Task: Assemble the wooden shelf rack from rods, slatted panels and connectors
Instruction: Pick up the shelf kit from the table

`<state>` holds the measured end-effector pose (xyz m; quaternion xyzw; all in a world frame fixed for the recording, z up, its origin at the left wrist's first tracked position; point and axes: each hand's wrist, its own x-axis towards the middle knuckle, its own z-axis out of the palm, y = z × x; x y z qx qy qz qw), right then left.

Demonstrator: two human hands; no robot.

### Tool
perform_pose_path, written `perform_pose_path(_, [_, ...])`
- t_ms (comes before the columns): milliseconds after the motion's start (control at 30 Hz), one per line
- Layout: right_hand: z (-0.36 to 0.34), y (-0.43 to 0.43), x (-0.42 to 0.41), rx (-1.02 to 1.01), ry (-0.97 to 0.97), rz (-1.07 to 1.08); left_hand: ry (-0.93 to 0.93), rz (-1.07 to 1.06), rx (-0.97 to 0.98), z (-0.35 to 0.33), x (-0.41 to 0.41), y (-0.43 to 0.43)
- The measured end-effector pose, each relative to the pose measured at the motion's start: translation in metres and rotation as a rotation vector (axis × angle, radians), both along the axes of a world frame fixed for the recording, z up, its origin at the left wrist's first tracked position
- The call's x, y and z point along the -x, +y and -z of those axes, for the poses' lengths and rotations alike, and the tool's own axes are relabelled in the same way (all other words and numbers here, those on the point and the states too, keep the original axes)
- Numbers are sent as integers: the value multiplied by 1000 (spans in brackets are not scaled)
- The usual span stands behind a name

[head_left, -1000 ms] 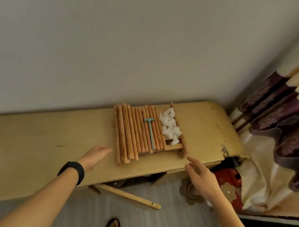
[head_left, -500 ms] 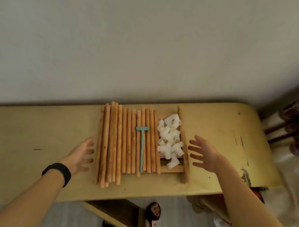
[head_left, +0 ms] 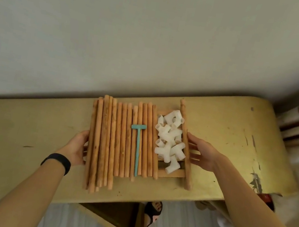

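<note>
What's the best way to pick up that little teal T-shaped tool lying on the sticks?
Pinch the teal tool midway along its thin handle, coming down from above. It lies flat on the rods, crossbar at the far end, so the handle's long sides look free for fingers.

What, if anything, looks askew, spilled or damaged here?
Nothing is spilled. The rods lie unevenly: the leftmost ones jut closer to the near edge of the table than the rest. The table shows chipped paint toward its right end. The white connectors sit in a loose heap beside the rods.
</note>
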<state>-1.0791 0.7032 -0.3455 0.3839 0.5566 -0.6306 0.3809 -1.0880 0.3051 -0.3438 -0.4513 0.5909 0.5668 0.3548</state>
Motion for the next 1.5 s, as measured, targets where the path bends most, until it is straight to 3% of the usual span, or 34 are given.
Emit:
perform_pose_path(433, [-46,-6,-135,-23,-58,298,-22,249,-187,-54,-48,-15])
perform_pose_path(967, [-151,-112,-489,-75,63,1041,59,983,-311,-157,-139,42])
perform_pose_path(1167, [-162,-171,-637,-88,103,1354,22,1268,-346,-172,-232,113])
perform_pose_path(1500, [-177,-294,-898,-188,136,1776,-51,1699,-373,-159,-478,185])
